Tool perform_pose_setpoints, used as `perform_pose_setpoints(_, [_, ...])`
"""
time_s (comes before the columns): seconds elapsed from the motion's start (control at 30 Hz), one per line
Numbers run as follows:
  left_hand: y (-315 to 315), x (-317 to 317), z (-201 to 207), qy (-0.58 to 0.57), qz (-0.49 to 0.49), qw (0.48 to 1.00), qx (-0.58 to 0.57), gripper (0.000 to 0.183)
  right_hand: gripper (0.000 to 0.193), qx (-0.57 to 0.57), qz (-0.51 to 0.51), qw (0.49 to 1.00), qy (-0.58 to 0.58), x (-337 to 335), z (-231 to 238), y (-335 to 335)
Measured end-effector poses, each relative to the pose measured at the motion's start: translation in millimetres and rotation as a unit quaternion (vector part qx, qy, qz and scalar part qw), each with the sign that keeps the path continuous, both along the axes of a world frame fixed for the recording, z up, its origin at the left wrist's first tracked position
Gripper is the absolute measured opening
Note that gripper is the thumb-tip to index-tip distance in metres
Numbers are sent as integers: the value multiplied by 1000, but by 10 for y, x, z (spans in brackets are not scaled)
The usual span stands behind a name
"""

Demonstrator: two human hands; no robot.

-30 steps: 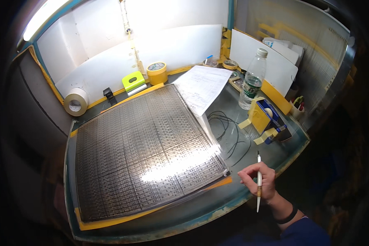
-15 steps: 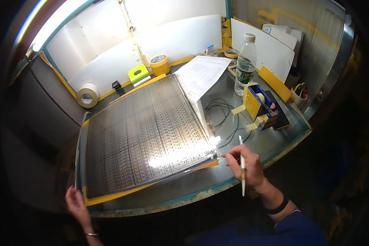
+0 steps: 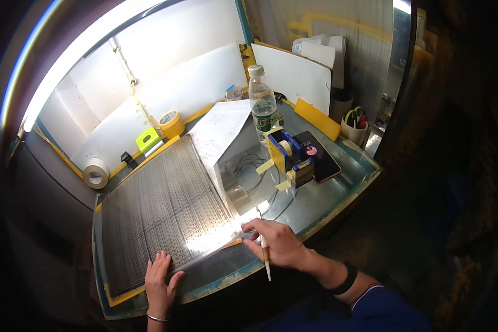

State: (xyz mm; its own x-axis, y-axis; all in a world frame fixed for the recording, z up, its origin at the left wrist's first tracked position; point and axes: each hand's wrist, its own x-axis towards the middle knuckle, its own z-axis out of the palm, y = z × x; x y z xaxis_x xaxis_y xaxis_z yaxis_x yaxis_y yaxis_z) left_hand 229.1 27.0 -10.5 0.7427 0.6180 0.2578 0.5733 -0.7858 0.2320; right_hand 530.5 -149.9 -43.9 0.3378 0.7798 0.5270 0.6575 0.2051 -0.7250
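A large, thin sheet covered in dense rows of small dark marks [image 3: 155, 216] lies on the glass-topped table [image 3: 227, 263], with yellow strips beneath its edges. My left hand [image 3: 160, 285] rests with fingers apart on the sheet's near edge. At the sheet's right near corner is my right hand [image 3: 282, 244], closed around a slim white pen-shaped tool with a brown band [image 3: 266, 255]. One end of the tool points up past the fingers and the other tapers downward. Thumb and forefinger are close to the corner; whether they pinch the film there I cannot tell.
Right of the sheet stand a blue-and-yellow tape dispenser [image 3: 285, 157], a phone [image 3: 323, 160] and a plastic bottle [image 3: 263, 105]. Behind are papers [image 3: 218, 130], a yellow tape roll [image 3: 171, 124], a lime-green hole punch [image 3: 147, 140] and a white tape roll [image 3: 96, 173]. Dark cables [image 3: 249, 163] lie loose.
My left hand has moved from beside the sheet's left near corner onto its near edge. The right hand stays by the right corner with the tool. The whole view has swung rightward.
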Motion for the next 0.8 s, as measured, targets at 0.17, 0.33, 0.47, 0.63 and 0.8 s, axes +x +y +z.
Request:
perform_pose_setpoints(0.17, [-86,5,-23,-51,-51,992,107,29,25,15,-8,1000,15,-11,11,-38])
perform_pose_setpoints(0.33, [-90,-54,-11,-100,-38,989,105,26,23,33,-1,999,26,-92,40,4])
perform_pose_setpoints(0.47, [-39,-7,-38,-137,-40,988,60,25,23,28,-20,999,27,-78,67,-27])
perform_pose_setpoints(0.63, [-29,-18,-76,-164,-31,983,74,22,23,-4,-20,998,52,-94,114,-37])
perform_pose_setpoints(0.8, [-52,-3,-62,-198,-11,975,105,20,19,-34,-16,982,183,-51,190,30])
